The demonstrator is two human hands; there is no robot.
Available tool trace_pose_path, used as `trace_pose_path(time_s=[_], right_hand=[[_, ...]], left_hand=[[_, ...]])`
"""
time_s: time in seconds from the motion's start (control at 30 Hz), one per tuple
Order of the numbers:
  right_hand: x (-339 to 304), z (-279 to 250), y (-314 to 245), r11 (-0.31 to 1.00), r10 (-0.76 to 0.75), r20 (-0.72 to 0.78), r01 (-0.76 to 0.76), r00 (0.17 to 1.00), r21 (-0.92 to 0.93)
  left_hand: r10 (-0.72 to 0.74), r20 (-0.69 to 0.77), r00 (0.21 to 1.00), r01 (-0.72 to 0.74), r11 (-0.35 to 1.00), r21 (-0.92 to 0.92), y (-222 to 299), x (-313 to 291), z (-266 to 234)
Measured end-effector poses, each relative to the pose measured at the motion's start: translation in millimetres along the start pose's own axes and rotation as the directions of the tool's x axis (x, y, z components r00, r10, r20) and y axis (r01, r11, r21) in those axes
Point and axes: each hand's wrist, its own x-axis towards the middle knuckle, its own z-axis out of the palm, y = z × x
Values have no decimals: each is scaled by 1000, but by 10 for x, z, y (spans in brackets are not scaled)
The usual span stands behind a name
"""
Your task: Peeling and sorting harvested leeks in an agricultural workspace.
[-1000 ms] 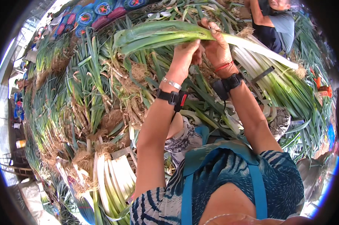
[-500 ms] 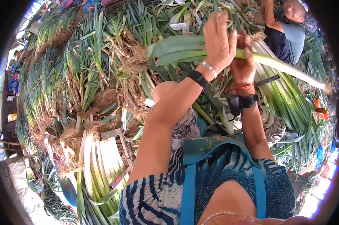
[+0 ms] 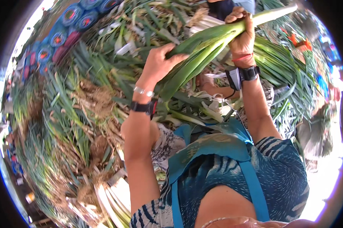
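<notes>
My right hand (image 3: 243, 40) is closed around a large leek (image 3: 205, 45), held up in front of me. Its pale stem slants to the upper right, and its green leaves fan down to the lower left. My left hand (image 3: 158, 64) is at the left edge of those leaves, thumb and forefinger spread apart; its other fingers are partly hidden. Beyond the right forearm lies a pile of green-topped leeks (image 3: 276, 62). White leek stems (image 3: 203, 21) with roots lie behind the held one.
Unsorted rooty leeks (image 3: 91, 98) heap up along the left. Pale-stemmed leeks (image 3: 112, 197) lie by my left elbow. Blue-wrapped round bundles (image 3: 71, 17) stand at the far left. An orange object (image 3: 302, 45) sits at the right. Part of another person shows at the top.
The leek has tilted, its stem swinging from lower right to upper right. My left hand has moved left and down, away from my right hand. My view has shifted.
</notes>
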Motion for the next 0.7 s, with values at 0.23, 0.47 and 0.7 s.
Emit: trace_pose_path(time_s=[0.23, 0.47, 0.7], right_hand=[[-301, 46, 109, 924, -93, -91, 52, 992, -379], [-398, 83, -74, 845, -227, -189, 96, 956, -526], [456, 790, -1659, -88, -444, 160, 135, 882, -987]], left_hand=[[-193, 181, 964, 258, 843, -472, 11, 58, 353], [-95, 147, 985, 136, 942, -306, -5, 112, 470], [-354, -20, 935, 313, 851, -421, -389, 95, 405]])
